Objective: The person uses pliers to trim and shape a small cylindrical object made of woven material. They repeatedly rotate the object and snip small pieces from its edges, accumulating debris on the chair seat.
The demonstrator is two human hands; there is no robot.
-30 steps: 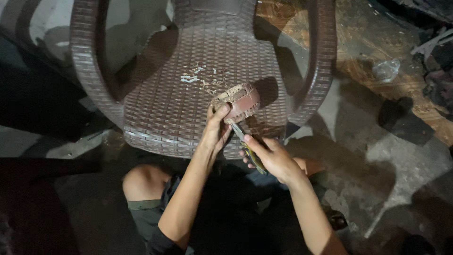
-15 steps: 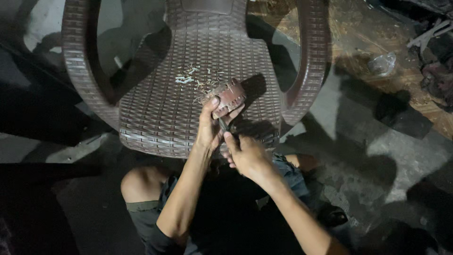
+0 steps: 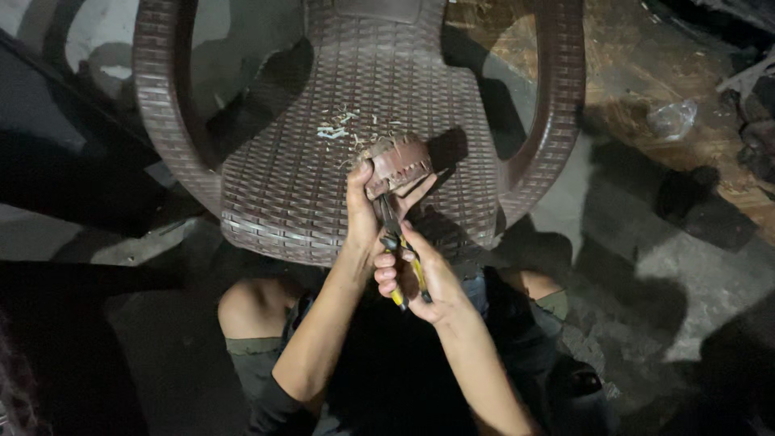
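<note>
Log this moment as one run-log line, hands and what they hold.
left hand: holds brown round piece over chair seat | right hand: grips pliers, tip at piece | shavings on seat

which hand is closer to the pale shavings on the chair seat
Left. The left hand grips the round brown piece just below the shavings. The right hand sits lower, off the seat's front edge, holding the yellow-handled pliers.
</note>
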